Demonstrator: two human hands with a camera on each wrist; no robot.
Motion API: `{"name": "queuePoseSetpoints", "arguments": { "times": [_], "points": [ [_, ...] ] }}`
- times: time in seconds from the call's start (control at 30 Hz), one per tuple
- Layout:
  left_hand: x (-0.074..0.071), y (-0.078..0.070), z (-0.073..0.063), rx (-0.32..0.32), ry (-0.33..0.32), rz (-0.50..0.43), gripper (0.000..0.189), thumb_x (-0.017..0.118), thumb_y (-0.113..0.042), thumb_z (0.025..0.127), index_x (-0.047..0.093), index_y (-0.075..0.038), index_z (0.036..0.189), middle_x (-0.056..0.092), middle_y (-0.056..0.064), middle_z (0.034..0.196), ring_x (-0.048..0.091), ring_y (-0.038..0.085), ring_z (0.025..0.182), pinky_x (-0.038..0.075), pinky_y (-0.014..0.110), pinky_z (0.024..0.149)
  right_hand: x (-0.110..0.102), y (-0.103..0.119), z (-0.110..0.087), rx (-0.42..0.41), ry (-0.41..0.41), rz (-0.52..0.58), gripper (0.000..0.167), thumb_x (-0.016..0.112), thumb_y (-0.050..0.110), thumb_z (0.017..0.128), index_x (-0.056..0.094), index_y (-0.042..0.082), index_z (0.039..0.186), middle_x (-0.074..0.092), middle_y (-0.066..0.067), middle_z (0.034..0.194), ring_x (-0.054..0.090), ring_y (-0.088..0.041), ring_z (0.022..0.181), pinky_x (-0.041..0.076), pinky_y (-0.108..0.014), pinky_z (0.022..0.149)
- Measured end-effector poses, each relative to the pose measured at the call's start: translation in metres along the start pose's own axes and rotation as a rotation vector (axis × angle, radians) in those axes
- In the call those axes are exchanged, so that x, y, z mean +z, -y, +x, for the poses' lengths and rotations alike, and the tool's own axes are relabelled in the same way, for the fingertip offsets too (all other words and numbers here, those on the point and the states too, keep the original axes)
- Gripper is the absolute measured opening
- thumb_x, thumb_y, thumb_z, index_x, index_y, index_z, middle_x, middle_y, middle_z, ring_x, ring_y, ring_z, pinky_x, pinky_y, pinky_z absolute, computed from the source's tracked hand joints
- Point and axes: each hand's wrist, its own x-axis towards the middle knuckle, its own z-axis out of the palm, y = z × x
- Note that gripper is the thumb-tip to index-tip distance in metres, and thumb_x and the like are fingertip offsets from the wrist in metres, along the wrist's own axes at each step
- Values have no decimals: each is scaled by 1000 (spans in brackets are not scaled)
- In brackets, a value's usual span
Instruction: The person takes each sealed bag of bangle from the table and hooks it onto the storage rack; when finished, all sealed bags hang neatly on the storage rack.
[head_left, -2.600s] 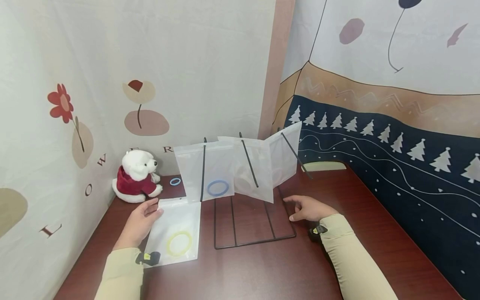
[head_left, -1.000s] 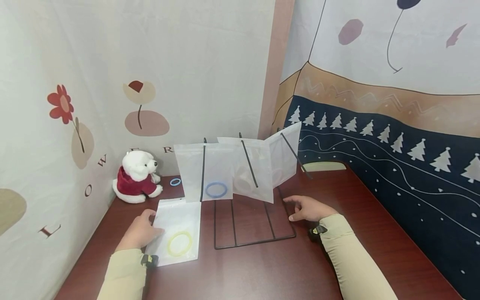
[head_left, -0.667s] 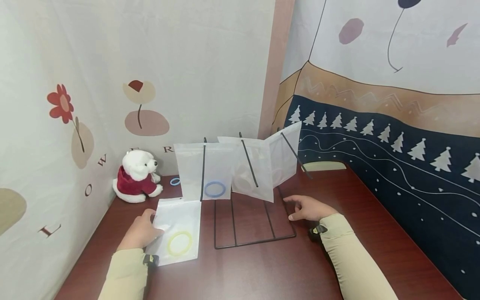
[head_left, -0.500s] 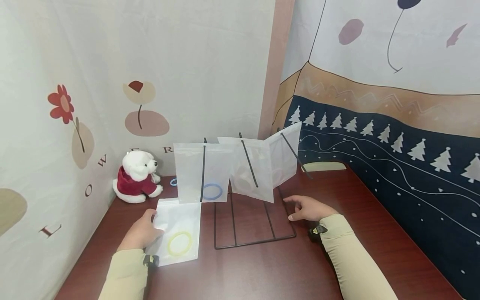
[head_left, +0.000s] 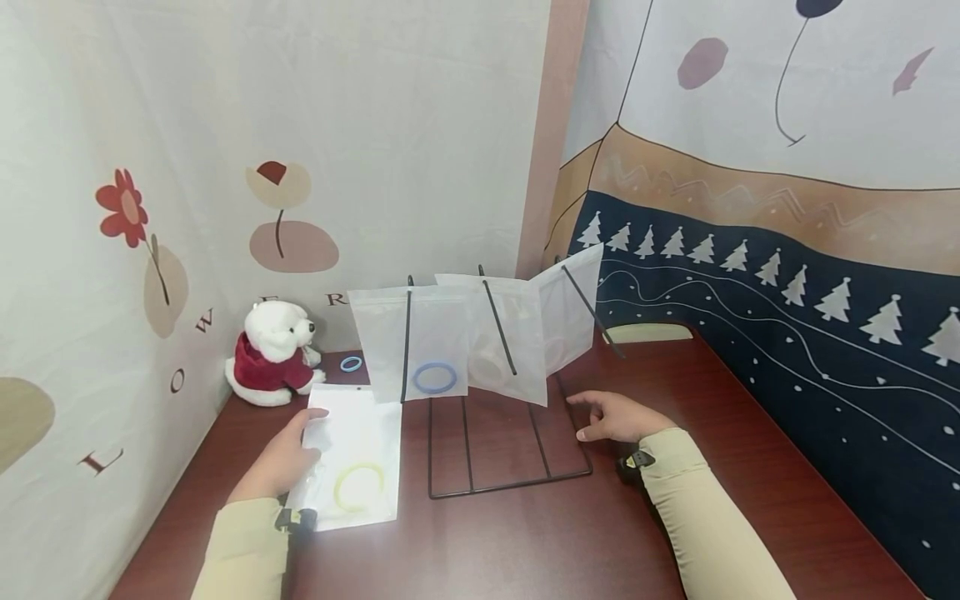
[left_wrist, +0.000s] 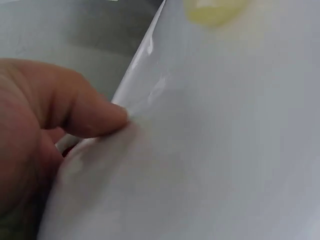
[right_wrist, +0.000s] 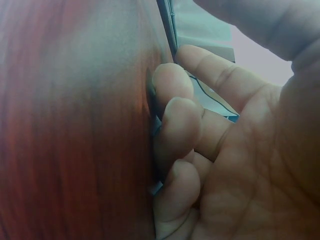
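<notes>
My left hand (head_left: 279, 457) pinches the left edge of a translucent zip bag (head_left: 378, 442) holding a yellow ring (head_left: 358, 487). In the left wrist view the thumb (left_wrist: 95, 112) presses on the bag's edge, with the yellow ring near the top. A black wire rack (head_left: 510, 483) stands to its right, with three similar bags on its prongs. The leftmost hanging bag (head_left: 382, 333) has a blue ring (head_left: 435, 377) inside. My right hand (head_left: 617, 417) rests on the table beside the rack's right base bar, fingers loosely bent and holding nothing.
A white plush bear (head_left: 273, 350) in a red coat sits at the back left. Beside it lies a small blue ring (head_left: 350, 364). A pale green flat object (head_left: 647, 332) lies at the table's back right, below the printed cloth walls.
My left hand has moved slightly, now pinching the bag's edge; the bag's top end has shifted back and looks brighter. The leftmost hanging bag sways. My right hand has stayed put.
</notes>
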Motion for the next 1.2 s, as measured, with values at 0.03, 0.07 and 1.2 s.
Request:
{"name": "queuePoseSetpoints", "arguments": {
  "times": [0.03, 0.07, 1.2],
  "points": [
    [0, 0, 0, 1, 3, -12, 69, 57, 0, 96, 32, -6, 160, 32, 36, 161, 30, 60, 149, 29, 77, 117, 0, 0, 0, 0, 0, 0, 66, 85, 20, 87, 59, 14, 148, 57, -2, 72, 52, -17, 66, 44, -33, 57],
    [0, 0, 0, 2, 6, -24, 69, 56, 0, 97, 32, -7, 161, 31, 35, 162, 28, 60, 150, 27, 78, 117, 0, 0, 0, 0, -1, 0, 66, 85, 20, 87, 59, 14, 148, 57, -2, 72, 52, -17, 66, 44, -33, 57],
    [-7, -20, -8, 12, -309, -397, 54, 44, 2, 98, 53, -3, 151, 43, 23, 163, 26, 43, 158, 24, 72, 123, 0, 3, -1, 4, 1, 3, 68, 86, 13, 85, 60, 15, 148, 59, -3, 74, 54, -18, 67, 46, -32, 57]
  ]
}}
